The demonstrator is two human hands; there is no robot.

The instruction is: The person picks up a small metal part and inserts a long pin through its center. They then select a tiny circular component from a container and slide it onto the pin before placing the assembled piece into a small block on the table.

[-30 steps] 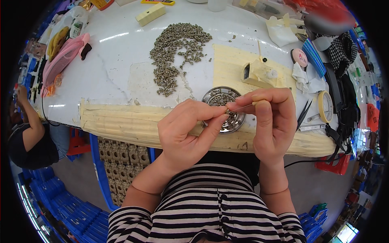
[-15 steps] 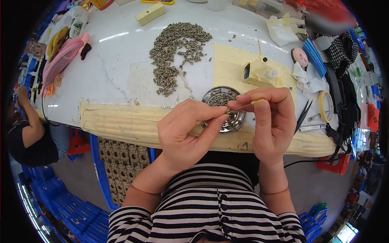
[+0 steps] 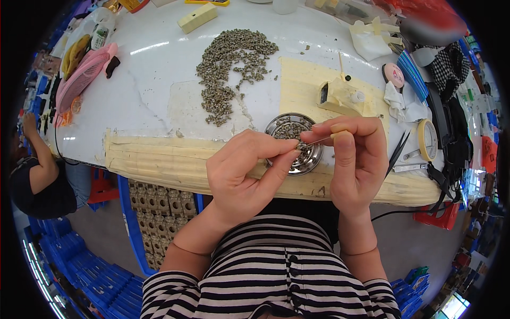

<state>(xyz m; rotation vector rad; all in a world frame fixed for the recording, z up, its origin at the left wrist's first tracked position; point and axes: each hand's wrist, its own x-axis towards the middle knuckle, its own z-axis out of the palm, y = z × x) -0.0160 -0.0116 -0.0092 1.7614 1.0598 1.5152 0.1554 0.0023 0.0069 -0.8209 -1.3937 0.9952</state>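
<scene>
Thumb and forefinger of my left hand (image 3: 241,173) pinch a small metal part (image 3: 299,144), mostly hidden by the fingertips. My right hand (image 3: 357,165) grips a thin needle-like tool (image 3: 320,140) with a yellowish end, its tip reaching the part. Both hands are above a round steel dish (image 3: 319,158) that holds many tiny metal pieces. Beyond it, a curved heap of similar small metal pieces (image 3: 218,72) is spread over the white tabletop.
A yellow-taped block with a small bottle (image 3: 345,97) stands beyond my right hand. Black tweezers (image 3: 397,153) and a tape roll (image 3: 426,139) lie to the right. Padded tape (image 3: 154,159) covers the table edge. Below left, a blue crate (image 3: 126,212) holds metal blocks. Another person (image 3: 45,175) sits far left.
The needle-like tool has shifted slightly in my right hand, with its tip still at the part. My left hand stays in place.
</scene>
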